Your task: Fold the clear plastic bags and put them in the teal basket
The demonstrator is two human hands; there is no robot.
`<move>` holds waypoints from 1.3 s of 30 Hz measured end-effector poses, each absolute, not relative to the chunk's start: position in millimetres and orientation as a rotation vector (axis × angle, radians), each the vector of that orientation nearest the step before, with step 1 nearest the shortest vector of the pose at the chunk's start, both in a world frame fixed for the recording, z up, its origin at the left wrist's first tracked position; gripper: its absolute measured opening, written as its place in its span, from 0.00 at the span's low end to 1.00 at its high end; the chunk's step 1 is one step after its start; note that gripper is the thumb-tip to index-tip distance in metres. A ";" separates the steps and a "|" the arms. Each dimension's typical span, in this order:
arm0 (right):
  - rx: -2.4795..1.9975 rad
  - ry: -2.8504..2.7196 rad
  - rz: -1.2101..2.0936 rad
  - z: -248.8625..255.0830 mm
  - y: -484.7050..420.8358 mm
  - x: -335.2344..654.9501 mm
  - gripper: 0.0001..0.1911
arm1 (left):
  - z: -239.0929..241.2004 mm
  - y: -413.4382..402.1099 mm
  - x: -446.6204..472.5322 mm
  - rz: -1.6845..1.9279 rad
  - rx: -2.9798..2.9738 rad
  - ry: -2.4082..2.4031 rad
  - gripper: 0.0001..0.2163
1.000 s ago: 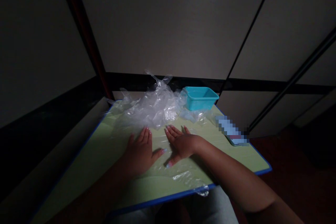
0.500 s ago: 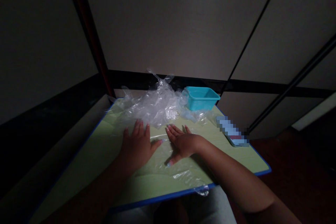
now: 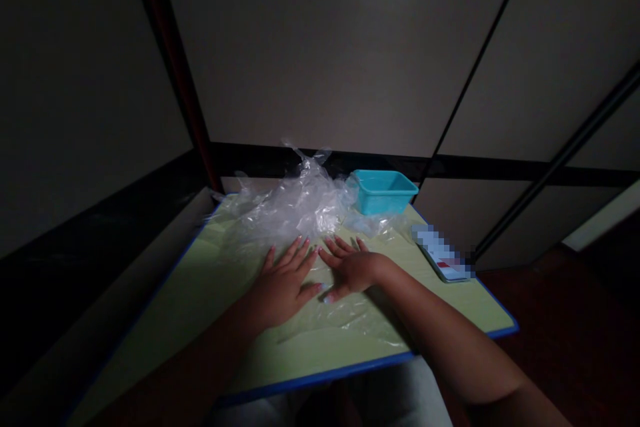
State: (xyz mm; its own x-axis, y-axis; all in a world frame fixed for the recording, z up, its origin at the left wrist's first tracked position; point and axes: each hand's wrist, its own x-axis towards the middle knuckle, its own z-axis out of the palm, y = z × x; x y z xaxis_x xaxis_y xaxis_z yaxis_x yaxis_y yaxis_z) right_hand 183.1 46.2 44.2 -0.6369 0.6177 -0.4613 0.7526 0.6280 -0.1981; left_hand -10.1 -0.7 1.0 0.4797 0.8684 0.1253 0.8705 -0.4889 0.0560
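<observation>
Left hand [image 3: 284, 288] spread palm-down on clear plastic [image 3: 356, 324]; right hand [image 3: 350, 271] likewise, wrist bent; both grasping nothing.

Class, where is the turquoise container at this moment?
In the head view, the turquoise container stands near the far right corner of the table, just right of the crumpled clear plastic and beyond the right hand.
</observation>
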 end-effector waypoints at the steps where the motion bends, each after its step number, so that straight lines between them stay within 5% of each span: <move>1: 1.104 2.500 -0.548 45.0 47.3 183.7 0.57 | 1.9 -0.1 -9.8 -0.206 -2.704 -1.572 0.29; 12: 1.062 2.620 -0.503 50.9 16.4 170.8 0.52 | -8.4 2.4 -11.5 -0.106 -2.697 -1.642 0.29; 39: 1.471 2.170 -0.410 52.9 27.6 173.3 0.60 | -7.9 2.5 -13.4 -0.078 -2.648 -1.759 0.30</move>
State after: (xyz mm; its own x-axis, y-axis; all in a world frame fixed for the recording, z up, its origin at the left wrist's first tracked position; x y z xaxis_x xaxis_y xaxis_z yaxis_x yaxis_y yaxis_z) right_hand 173.3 27.6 52.9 -0.3047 0.7812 -0.5449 0.9262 0.3765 0.0219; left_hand -13.4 2.5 -7.9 0.3873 0.9217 0.0198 0.9199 -0.3878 0.0590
